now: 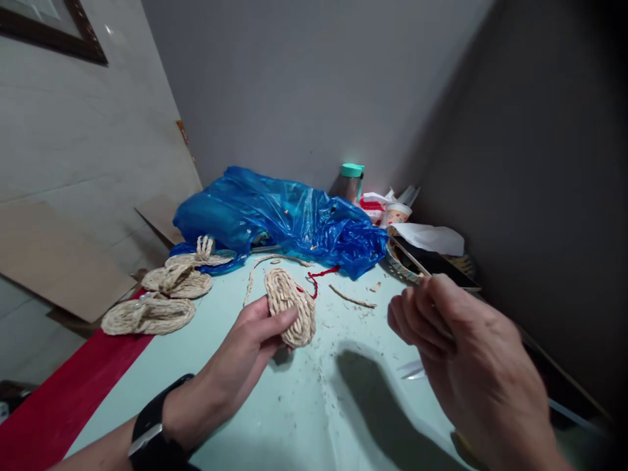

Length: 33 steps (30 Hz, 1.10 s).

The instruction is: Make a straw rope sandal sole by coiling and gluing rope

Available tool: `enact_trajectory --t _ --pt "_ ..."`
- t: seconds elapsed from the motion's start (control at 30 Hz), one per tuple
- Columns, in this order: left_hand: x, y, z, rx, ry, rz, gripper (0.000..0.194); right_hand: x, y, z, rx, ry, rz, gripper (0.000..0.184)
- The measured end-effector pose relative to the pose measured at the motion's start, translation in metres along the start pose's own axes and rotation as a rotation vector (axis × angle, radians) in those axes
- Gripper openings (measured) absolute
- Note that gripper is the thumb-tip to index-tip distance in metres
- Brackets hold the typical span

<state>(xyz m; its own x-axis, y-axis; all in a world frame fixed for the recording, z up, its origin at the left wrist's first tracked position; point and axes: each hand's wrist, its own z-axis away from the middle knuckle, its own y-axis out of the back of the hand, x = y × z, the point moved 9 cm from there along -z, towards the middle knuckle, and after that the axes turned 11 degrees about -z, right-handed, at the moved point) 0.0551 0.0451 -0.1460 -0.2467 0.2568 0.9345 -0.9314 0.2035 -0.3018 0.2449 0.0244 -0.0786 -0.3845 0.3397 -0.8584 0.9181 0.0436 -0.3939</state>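
My left hand (245,353) grips a small woven straw sandal sole (289,306) and holds it tilted just above the pale green table (304,418). A red thread (321,275) trails from the far end of the sole. My right hand (456,347) is raised at the right, fingers pinched on a thin stick-like tool (407,256) that points up and to the left. A black watch sits on my left wrist (157,425).
Finished straw sandals (167,294) lie in a pile at the left beside a red cloth strip (73,392). A blue plastic bag (279,219) fills the back. Cups, a green-lidded bottle (350,180) and white paper crowd the back right corner. Straw scraps litter the table.
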Motion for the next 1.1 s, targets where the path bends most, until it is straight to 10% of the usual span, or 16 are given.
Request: enact_trajectory --t 0.4,0.9,1.1 --pt "0.009 0.002 -0.003 0.012 -0.042 0.203 0.008 0.011 -0.028 0.008 -0.302 -0.060 0.249 0.009" --pt "-0.004 -0.019 0.013 -0.178 0.086 0.081 0.023 0.035 -0.034 0.017 -0.373 -0.157 0.630 0.049" --pt "-0.001 -0.016 0.008 -0.157 0.046 0.059 0.020 0.024 -0.034 0.014 -0.340 -0.031 0.583 0.011"
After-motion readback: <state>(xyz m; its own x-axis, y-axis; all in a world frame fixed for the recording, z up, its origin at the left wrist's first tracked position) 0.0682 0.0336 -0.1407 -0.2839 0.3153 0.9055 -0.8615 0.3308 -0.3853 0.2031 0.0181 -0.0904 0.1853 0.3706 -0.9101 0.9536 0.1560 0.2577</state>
